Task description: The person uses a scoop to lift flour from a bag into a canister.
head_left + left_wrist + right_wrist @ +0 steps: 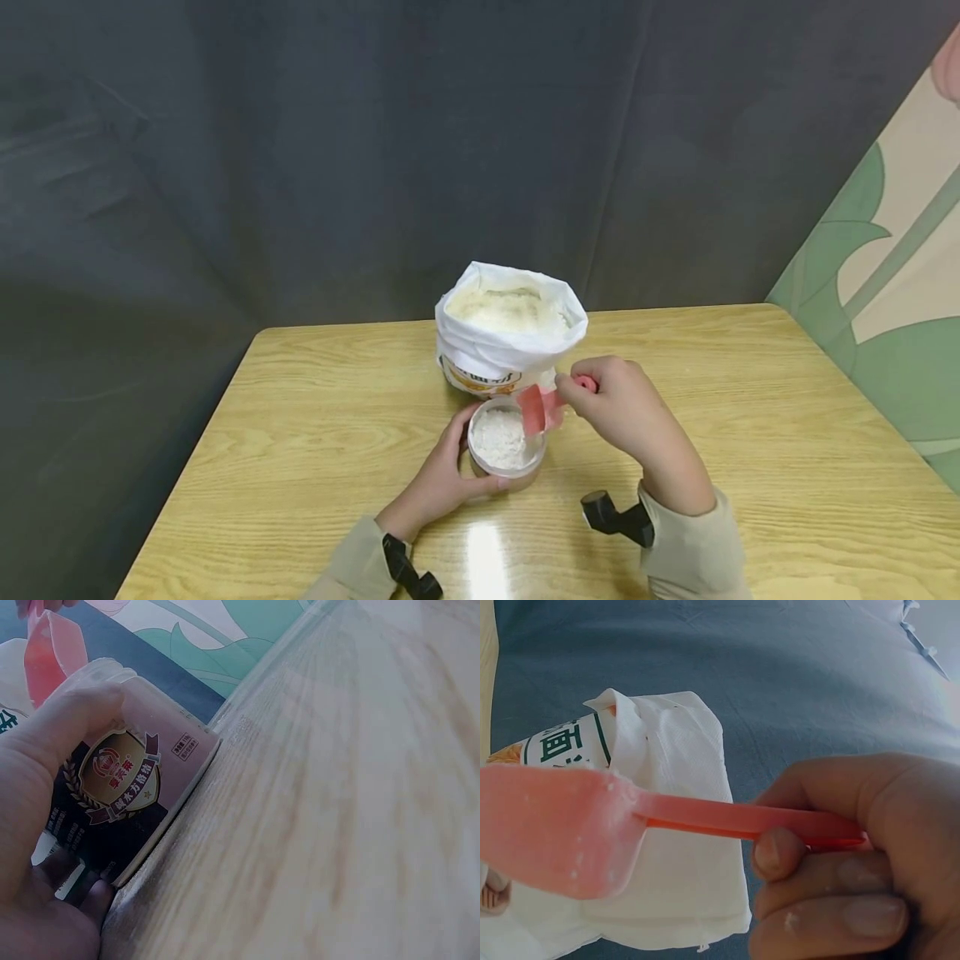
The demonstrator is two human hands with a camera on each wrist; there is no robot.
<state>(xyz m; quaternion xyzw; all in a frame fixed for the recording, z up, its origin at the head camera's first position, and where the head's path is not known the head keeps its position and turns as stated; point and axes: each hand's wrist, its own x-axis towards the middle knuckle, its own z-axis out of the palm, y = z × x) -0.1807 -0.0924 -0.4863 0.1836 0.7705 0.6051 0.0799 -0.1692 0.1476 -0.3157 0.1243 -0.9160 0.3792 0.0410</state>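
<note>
A round plastic jar (501, 440) full of white powder stands on the table, and my left hand (450, 479) grips it around the side. Its dark label with a gold badge (120, 776) shows in the left wrist view. My right hand (618, 408) holds a pink scoop (562, 832) by its handle, fingers curled round it. The scoop's head is tilted over the jar's right rim; specks of powder cling to its surface. Just behind the jar is a white flour bag (480, 350), its top folded open with pale powder inside.
The wooden table (315, 433) extends to both sides of the jar and bag. A dark cloth (420, 150) hangs behind it, and a wall with painted green leaves (900, 333) is at the right. Each wrist wears a black camera mount (615, 518).
</note>
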